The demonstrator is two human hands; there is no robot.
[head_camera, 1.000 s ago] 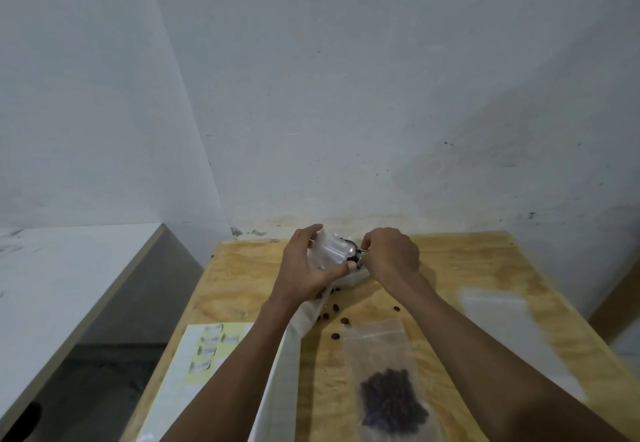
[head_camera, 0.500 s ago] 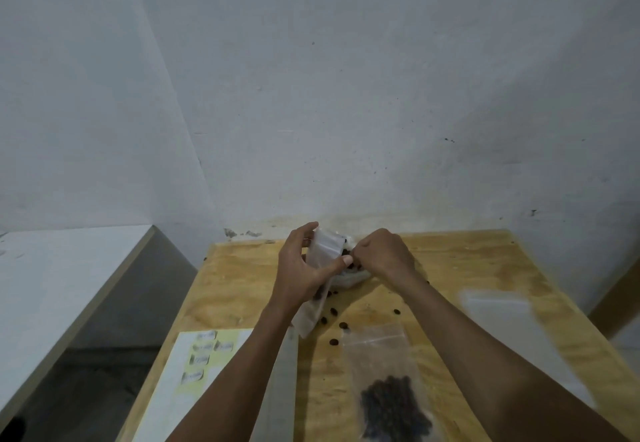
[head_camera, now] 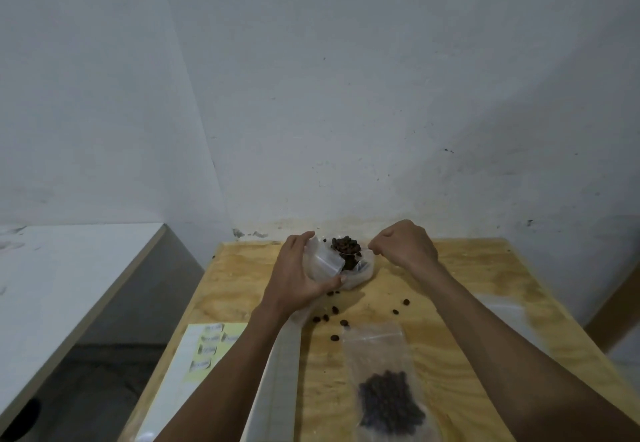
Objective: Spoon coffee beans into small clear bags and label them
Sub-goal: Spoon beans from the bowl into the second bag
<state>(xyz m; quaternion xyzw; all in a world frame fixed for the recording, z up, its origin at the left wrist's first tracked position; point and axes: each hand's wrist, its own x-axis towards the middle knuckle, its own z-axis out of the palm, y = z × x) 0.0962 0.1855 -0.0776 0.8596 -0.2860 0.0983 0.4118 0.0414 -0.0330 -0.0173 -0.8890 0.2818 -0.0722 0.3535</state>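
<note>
My left hand [head_camera: 298, 275] grips a small clear bag [head_camera: 323, 263] by its open top, near the far edge of the wooden table [head_camera: 450, 303]. My right hand [head_camera: 407, 246] holds a spoon [head_camera: 346, 247] heaped with dark coffee beans, lifted just right of the bag's mouth. Under the spoon lies a larger clear plastic bag of beans [head_camera: 360, 273]. A filled small bag [head_camera: 384, 382] lies flat near me. A sheet with small labels [head_camera: 207, 348] lies at the table's left.
Several loose beans [head_camera: 332, 313] are scattered on the table between the bags. Flat empty clear bags [head_camera: 502, 317] lie at the right. A white wall stands just behind the table. A white counter [head_camera: 69, 286] is off to the left across a gap.
My right hand has risen and moved right, lifting a heaped spoonful of beans out of the larger bag. My left hand keeps its hold on the small bag.
</note>
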